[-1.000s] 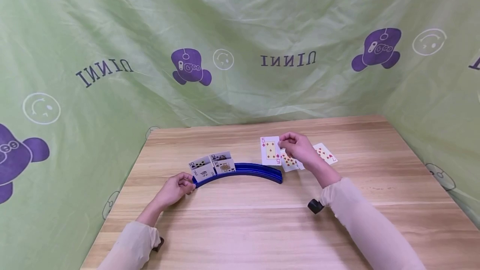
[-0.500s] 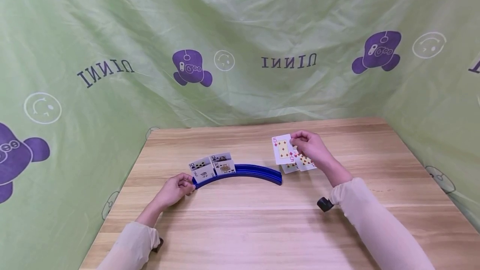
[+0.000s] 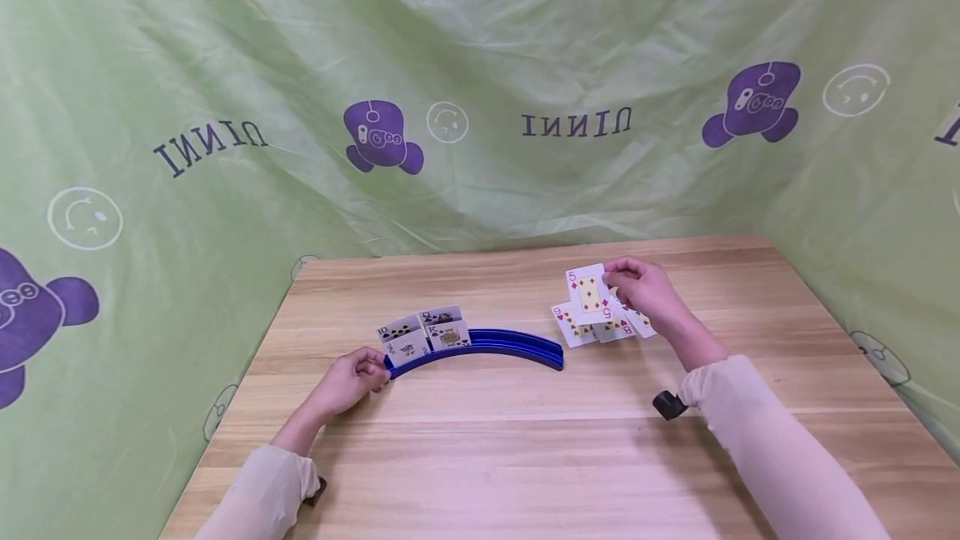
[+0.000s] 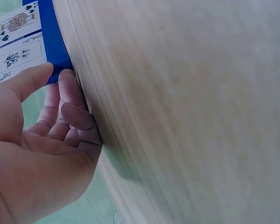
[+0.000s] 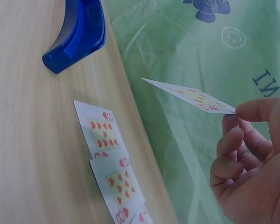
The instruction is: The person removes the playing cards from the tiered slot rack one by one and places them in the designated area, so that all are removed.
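Rack (image 3: 517,343): blue, smooth, glossy, bent in a shallow arc with grooves along its length; stands on the table (image 3: 487,457), pale wood-look top with streaked grain. Left hand (image 3: 351,379) at the rack's left end, thumb and forefinger pinching it, other fingers folded in below.

Right hand (image 3: 648,294) raised beyond the rack's right end. Thumb and forefinger pinch one side of the five (image 3: 590,294), diamonds, face showing; remaining fingers curled loosely. Five is thin, flat, tilted, apart from the cards beneath.

Cards, counted: four in the rack, leaning in two rows at its left half. Behind, ten (image 3: 399,328) and queen (image 3: 441,316); in front, joker (image 3: 407,348) and king (image 3: 447,335). One in hand. On the table just right of the rack, three visible, overlapping: nine (image 5: 104,133) and eight (image 5: 121,186), both hearts, plus a third card (image 3: 639,322), partly hidden, rank unclear.

Backdrop (image 3: 450,23): green cloth, creased, slightly shiny; three purple figures, one cut by the left edge.
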The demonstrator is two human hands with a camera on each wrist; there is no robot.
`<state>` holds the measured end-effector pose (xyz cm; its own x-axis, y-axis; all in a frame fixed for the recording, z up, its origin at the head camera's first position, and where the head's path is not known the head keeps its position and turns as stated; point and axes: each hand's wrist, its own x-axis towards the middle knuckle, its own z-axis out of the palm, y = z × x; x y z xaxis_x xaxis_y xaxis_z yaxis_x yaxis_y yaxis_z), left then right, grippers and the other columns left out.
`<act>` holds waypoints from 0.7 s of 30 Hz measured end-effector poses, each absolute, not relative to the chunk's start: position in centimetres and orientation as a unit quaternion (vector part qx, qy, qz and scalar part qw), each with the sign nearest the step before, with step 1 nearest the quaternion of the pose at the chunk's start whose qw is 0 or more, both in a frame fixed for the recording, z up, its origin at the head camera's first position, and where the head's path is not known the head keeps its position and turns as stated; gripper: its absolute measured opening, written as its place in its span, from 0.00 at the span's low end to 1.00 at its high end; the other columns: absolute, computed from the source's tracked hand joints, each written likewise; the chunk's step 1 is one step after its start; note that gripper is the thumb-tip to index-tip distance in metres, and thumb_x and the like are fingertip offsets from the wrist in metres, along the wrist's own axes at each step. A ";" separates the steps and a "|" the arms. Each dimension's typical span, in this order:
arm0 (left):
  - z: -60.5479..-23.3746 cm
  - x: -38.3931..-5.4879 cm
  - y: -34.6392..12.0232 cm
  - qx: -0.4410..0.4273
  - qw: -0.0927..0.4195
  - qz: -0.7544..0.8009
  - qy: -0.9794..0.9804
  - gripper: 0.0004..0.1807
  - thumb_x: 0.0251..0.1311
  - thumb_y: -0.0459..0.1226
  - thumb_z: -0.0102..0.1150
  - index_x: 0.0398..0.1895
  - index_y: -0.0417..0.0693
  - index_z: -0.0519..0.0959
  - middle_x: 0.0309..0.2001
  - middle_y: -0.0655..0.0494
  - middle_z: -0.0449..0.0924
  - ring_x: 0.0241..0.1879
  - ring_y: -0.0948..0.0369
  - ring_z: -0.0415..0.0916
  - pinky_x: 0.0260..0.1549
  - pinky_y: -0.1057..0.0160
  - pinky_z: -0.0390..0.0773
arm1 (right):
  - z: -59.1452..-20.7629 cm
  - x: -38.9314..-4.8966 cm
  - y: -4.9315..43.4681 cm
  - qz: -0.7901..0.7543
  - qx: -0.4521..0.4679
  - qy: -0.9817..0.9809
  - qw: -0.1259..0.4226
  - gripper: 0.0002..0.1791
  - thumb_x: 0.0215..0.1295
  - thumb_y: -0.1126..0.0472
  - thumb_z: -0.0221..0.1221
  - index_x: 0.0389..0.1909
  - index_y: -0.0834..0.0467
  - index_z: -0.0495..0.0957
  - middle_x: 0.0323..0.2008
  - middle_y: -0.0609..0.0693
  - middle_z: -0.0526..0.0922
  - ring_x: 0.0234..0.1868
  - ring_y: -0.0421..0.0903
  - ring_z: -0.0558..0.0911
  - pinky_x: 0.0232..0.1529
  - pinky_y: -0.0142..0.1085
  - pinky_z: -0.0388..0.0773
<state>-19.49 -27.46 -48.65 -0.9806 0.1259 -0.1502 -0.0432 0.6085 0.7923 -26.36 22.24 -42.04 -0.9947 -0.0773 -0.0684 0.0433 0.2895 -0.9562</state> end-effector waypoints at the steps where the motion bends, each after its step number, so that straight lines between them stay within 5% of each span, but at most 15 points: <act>1: -48.7 -19.5 -27.5 0.024 0.096 0.441 0.892 0.15 0.59 0.32 0.64 0.48 0.37 0.76 0.36 0.48 0.84 0.32 0.61 0.78 0.29 0.69 0.75 | -42.1 -26.4 22.4 -0.595 -0.008 0.802 0.050 0.17 0.72 0.60 0.55 0.55 0.66 0.73 0.28 0.43 0.75 0.23 0.35 0.69 0.25 0.29 0.69; 21: -48.7 -19.6 -27.6 0.024 0.095 0.436 0.895 0.15 0.59 0.32 0.64 0.49 0.37 0.77 0.36 0.49 0.85 0.32 0.61 0.78 0.30 0.69 0.75 | -42.3 -26.4 26.9 -0.575 0.025 0.816 0.054 0.22 0.73 0.57 0.54 0.60 0.66 0.68 0.32 0.39 0.75 0.27 0.35 0.71 0.28 0.28 0.70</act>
